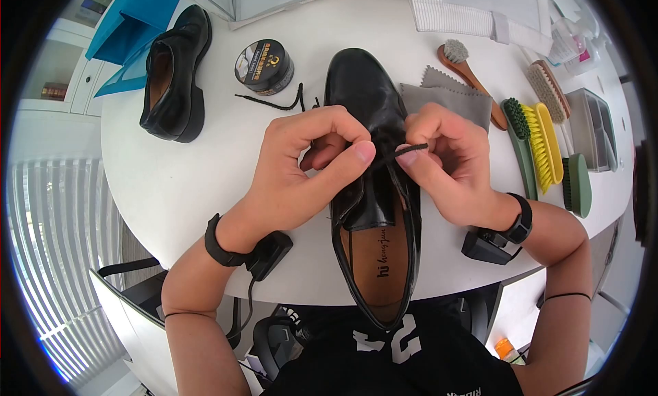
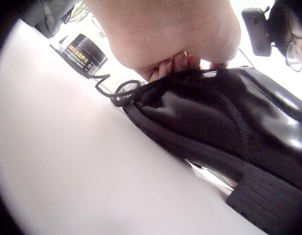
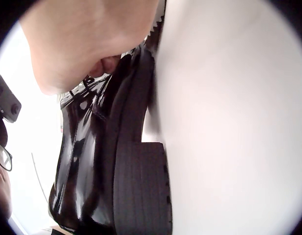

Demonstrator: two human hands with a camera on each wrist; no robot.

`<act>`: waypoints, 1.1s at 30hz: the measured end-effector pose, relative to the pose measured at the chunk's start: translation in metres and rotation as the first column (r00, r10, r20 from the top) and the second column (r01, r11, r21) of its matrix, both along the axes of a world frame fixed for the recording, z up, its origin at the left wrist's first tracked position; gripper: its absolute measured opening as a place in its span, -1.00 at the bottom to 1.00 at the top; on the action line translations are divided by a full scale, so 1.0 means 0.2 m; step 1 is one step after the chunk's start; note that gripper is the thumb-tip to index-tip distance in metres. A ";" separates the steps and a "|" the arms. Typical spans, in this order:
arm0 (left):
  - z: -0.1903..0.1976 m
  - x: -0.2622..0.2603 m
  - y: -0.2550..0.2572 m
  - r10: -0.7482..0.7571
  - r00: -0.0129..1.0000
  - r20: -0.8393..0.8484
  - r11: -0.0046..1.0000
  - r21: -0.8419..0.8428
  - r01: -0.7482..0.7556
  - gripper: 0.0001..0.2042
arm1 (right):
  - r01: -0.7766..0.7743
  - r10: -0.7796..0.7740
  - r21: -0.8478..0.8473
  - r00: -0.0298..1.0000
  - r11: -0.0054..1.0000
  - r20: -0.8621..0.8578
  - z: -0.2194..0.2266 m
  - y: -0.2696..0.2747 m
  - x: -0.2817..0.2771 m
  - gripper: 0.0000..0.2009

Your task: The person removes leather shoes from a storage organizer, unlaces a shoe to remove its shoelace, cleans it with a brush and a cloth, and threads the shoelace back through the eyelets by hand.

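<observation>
A glossy black shoe (image 1: 358, 80) lies on the white table, toe pointing away, its brown insole showing. Over its lace area both hands meet. The right hand (image 1: 449, 159) pinches a black lace (image 1: 412, 149) between thumb and index finger. At the left side of the opening, the left hand (image 1: 308, 163) has thumb and index tips together at the lacing; what lies between them is hidden. In the left wrist view a loose lace (image 2: 103, 90) trails from the shoe (image 2: 200, 107) across the table. The right wrist view shows the shoe's heel (image 3: 141, 186) near the hand (image 3: 87, 39).
Another black shoe (image 1: 195, 53) lies at the left by a blue box (image 1: 127, 22). A round black tin (image 1: 264, 67) stands beyond the left hand. To the right are a grey cloth (image 1: 452, 98), a wooden brush (image 1: 473, 80), a yellow brush (image 1: 545, 142) and green brushes (image 1: 577, 183).
</observation>
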State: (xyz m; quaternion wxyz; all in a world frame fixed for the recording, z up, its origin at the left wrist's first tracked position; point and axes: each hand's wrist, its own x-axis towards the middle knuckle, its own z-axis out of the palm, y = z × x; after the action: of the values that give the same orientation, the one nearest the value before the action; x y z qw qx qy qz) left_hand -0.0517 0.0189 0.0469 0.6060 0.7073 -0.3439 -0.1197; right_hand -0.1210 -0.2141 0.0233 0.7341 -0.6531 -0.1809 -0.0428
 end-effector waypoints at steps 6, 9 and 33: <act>0.01 0.00 0.00 0.003 1.000 -0.012 1.000 0.001 -0.003 -0.88 | 0.075 -0.053 -0.110 0.981 0.991 0.187 0.00 0.01 0.03 -0.88; 0.00 0.00 0.01 -0.006 1.000 0.003 1.000 0.000 0.006 -0.88 | 0.028 0.004 -0.233 0.991 0.972 0.137 0.00 -0.01 0.04 -0.90; 0.00 0.00 0.00 0.004 1.000 -0.021 1.000 -0.010 -0.004 -0.88 | 0.089 -0.064 -0.183 0.988 0.979 0.143 -0.04 0.01 0.03 -0.82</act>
State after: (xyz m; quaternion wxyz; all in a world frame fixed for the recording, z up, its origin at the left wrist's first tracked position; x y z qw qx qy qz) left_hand -0.0517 0.0191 0.0470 0.6132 0.7037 -0.3368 -0.1242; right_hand -0.1151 -0.2127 0.0158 0.6526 -0.7219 -0.2084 -0.0981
